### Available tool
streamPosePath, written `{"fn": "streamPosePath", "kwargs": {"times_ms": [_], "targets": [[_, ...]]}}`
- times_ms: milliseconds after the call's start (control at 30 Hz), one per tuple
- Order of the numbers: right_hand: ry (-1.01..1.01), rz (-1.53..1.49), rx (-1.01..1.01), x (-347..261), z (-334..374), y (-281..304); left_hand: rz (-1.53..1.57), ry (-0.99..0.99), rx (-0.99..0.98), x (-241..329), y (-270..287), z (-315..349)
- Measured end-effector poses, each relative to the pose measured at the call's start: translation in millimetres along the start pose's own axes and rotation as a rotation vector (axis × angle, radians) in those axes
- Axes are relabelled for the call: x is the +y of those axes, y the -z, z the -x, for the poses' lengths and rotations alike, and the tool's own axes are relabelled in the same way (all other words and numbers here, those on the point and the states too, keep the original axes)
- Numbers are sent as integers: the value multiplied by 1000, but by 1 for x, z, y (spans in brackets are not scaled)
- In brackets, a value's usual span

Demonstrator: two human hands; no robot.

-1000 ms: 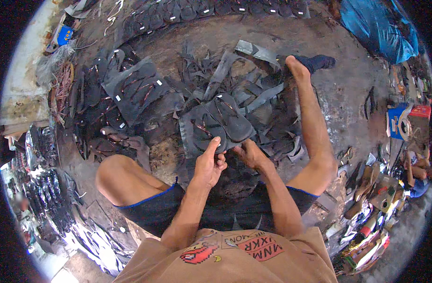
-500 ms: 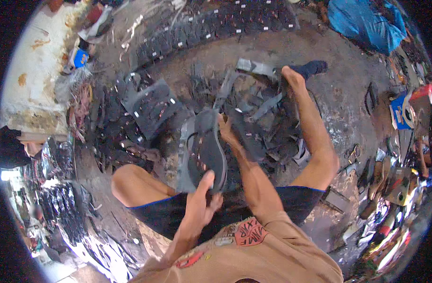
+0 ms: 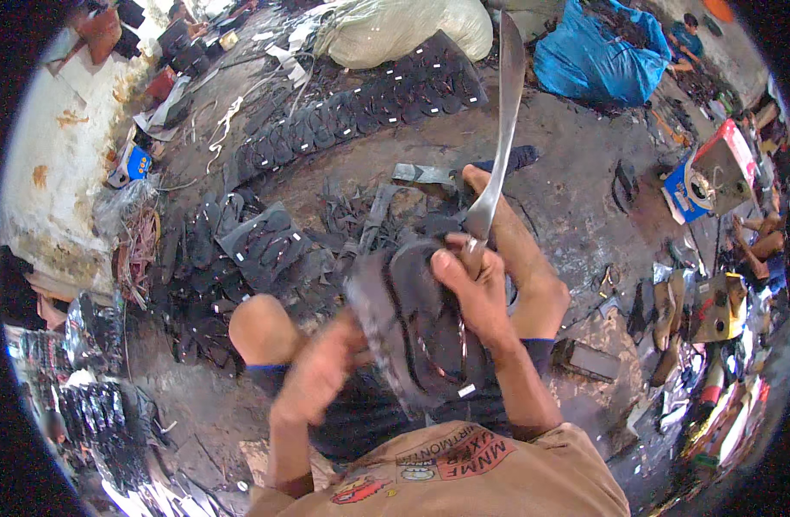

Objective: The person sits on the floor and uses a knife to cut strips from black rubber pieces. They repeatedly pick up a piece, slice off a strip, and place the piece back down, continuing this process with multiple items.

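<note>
A long, curved steel knife [image 3: 501, 129] points up and away from my right hand [image 3: 477, 289], whose fingers are wrapped round its wooden handle. The thumb of that hand also presses on a black flip-flop [image 3: 425, 310] with a thong strap and a small white tag near its heel. Under the flip-flop lies a dark rubber sheet [image 3: 373, 319], tilted over my lap and blurred along its left side. My left hand [image 3: 321, 366] is beside that left edge, smeared by motion; whether it touches the sheet cannot be made out.
Rows of black flip-flops [image 3: 352, 116] lie on the floor ahead, with more and rubber scraps [image 3: 270, 246] at left. Beyond are a pale sack [image 3: 403, 30] and a blue bag [image 3: 597, 56]. A blue box [image 3: 690, 191] and another person's hand [image 3: 761, 246] are at right.
The knife has come up into plain view in my right hand. The flip-flop and sheet have been turned and shifted right. My left hand has left the flip-flop's heel; the view has tilted farther ahead.
</note>
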State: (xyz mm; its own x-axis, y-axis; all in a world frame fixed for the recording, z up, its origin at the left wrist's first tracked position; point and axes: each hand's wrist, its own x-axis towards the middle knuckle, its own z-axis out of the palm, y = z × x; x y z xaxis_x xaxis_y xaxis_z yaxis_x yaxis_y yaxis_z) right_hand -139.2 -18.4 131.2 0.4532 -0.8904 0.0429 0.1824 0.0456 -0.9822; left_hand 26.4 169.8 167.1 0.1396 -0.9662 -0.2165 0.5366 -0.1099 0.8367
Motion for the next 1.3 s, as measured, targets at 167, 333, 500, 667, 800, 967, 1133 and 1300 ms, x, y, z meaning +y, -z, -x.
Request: {"fn": "streamPosePath", "kwargs": {"times_ms": [167,333,500,667,800,967,1133,1300], "targets": [[107,180,91,-5,49,-35,-320,-102,371,-4,-43,-29],[-90,349,-150,-22,89,-3,-200,2,357,32,-22,1],[-169,626,-383,3,183,51,26,267,403,26,3,21],[-250,704,-446,-2,212,65,5,294,489,14,11,25],[-379,760,-538,-1,139,59,-235,293,362,26,8,18],[-236,731,-820,-30,24,28,-376,264,268,35,15,2],[-89,572,-770,3,-16,-26,-455,339,158,49,7,-11],[-135,128,-476,-3,-9,-9,-77,330,360,83,-55,-21]]}}
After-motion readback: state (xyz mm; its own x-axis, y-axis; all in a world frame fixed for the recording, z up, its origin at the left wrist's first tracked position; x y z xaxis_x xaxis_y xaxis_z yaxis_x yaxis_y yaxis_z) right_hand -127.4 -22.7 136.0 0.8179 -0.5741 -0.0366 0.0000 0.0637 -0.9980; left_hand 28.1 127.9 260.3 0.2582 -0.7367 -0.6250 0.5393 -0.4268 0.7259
